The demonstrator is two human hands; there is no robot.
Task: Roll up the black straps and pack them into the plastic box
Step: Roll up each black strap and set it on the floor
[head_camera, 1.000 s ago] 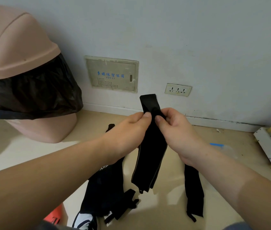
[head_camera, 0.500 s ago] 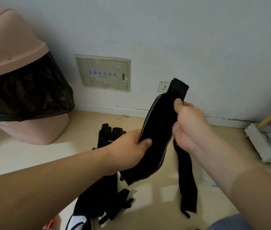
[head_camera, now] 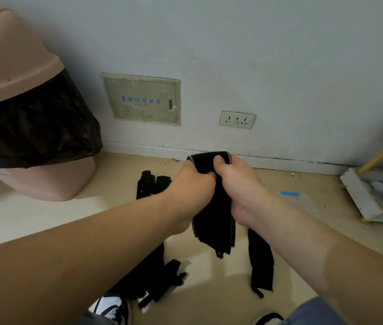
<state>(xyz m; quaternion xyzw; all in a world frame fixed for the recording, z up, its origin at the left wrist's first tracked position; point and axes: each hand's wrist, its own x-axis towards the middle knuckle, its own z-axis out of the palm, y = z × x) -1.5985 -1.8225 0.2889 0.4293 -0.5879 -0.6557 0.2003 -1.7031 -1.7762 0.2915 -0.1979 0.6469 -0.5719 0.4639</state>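
The left hand [head_camera: 190, 184] and right hand [head_camera: 239, 184] grip, side by side, the top end of a long black fabric strap [head_camera: 214, 228]; its length hangs straight down beneath them.

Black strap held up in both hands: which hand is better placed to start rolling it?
Probably the right hand: its thumb lies over the top end of the black strap, ready to curl it down. The left hand grips just beside it, suited to steadying the hanging tail.

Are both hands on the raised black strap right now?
Touching. The head view shows the left hand and the right hand both curled round the black strap near its top, right thumb pressed on it.
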